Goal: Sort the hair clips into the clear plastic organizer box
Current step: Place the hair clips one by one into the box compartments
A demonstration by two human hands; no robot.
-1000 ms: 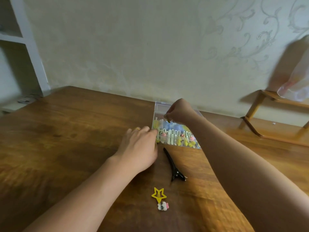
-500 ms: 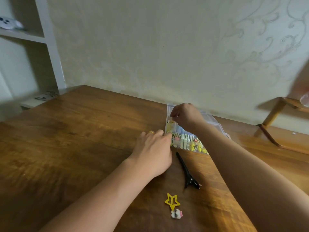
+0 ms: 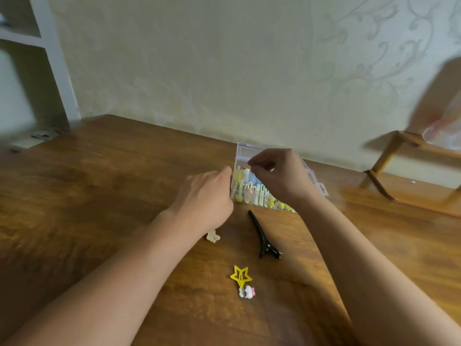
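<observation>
Partly hidden behind the right hand (image 3: 277,176), the clear plastic organizer box (image 3: 249,152) shows only its left wall, its far-left compartment and a strip of its near row; its right end peeks out past the wrist, blurred. What the right hand's pinched thumb and forefinger hold, if anything, is too small to make out, so I cannot tell whether they are closed on a clip. The left hand (image 3: 207,196) is smeared by motion; its fingers (image 3: 225,171) reach the box's left wall, and whether they press it or only come beside it is unclear. Its grip cannot be judged.

The box is see-through with thin dividers, and its near compartments are packed with pale hair clips (image 3: 259,194) in yellow, white, pink and blue, standing in a row. It sits toward the far edge of the bench (image 3: 99,183), near the wall.

Loose on the bench, nearer the person than the box, lie a long black clip (image 3: 263,237) just below the box between the two forearms, a small cream clip (image 3: 212,237) half tucked under the left wrist, a yellow star clip (image 3: 241,275) further toward the near edge, and a small white-and-pink clip (image 3: 247,292) touching the star's lower tip. The right hand hovers over the box's far-left compartment; the left hand is at the box's left side.
</observation>
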